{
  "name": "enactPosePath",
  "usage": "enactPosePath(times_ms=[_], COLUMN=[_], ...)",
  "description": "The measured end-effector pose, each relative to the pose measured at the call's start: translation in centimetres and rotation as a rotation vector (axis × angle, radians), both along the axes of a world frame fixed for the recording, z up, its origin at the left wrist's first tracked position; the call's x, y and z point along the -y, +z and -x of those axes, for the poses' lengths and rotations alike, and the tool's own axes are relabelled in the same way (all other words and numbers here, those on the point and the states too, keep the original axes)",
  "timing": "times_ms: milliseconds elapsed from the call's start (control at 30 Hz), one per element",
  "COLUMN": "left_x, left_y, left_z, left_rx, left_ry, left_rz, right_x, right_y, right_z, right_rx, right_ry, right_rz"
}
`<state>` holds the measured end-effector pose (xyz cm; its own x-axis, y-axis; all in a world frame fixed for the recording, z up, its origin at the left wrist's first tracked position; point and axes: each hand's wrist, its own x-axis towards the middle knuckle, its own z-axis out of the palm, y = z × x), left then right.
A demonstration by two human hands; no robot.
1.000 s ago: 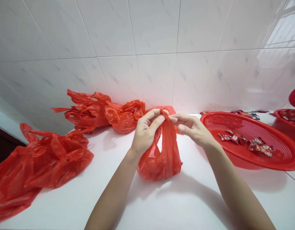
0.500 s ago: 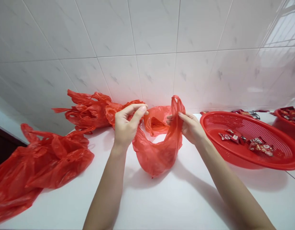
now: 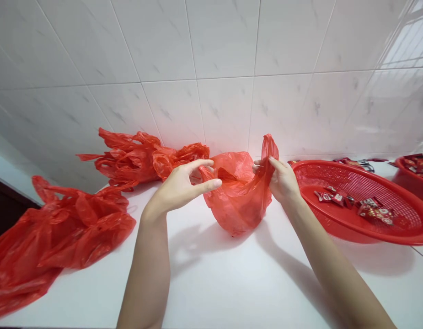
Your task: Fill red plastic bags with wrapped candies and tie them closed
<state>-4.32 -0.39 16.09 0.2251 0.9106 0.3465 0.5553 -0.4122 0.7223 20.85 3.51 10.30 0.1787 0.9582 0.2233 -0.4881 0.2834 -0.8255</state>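
Observation:
A thin red plastic bag (image 3: pixel 237 208) hangs just above the white table, its bottom rounded. My right hand (image 3: pixel 279 179) pinches one handle of it between thumb and fingers, and the handle's loop sticks up above the grip. At the bag's left edge is my left hand (image 3: pixel 185 185), with thumb and fingers spread apart and nothing held between them. Behind the bag, close to the wall, lies another red bag (image 3: pixel 233 163), partly hidden by the first.
Crumpled red bags (image 3: pixel 129 157) lie along the wall at the left, and a larger red bag (image 3: pixel 70 228) sits nearer on the left. At the right, a red basket (image 3: pixel 362 235) holds wrapped sweets (image 3: pixel 338 199). Another red container (image 3: pixel 415 180) with packets stands beyond it.
The bag has moved up and to the right with my right hand. My left hand has lowered slightly, and its thumb and fingers have spread apart.

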Motion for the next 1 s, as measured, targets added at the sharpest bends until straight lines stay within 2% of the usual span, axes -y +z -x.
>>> enactPosePath(times_ms=[67,233,333,467,567,800,1000], left_x=[0.0,-0.1,-0.1,-0.3,-0.7,-0.5,-0.7], left_y=[0.0,0.1,0.2,0.2,0.1,0.3,0.1], left_z=[0.1,0.7,1.3,1.9,1.9,0.8,0.3], left_rx=[0.008,0.168,0.213,0.311,0.355,0.32,0.355], left_ry=[-0.011,-0.082,-0.053,0.075,0.117,0.112,0.091], left_rz=[0.023,0.054,0.059,-0.051,-0.142,-0.187,-0.262], right_x=[0.0,-0.4,-0.5,-0.6,-0.6,-0.3,0.3], right_y=[0.0,-0.1,-0.1,0.2,0.3,0.5,1.0], right_z=[0.0,-0.6,-1.2,-1.8,-1.9,-1.4,-1.5], right_rx=[-0.001,0.005,0.0,-0.03,-0.038,-0.05,0.039], right_ry=[-0.003,-0.01,-0.012,-0.018,0.011,0.071,0.187], right_rz=[0.001,0.008,0.026,0.082,0.091,0.167,0.119])
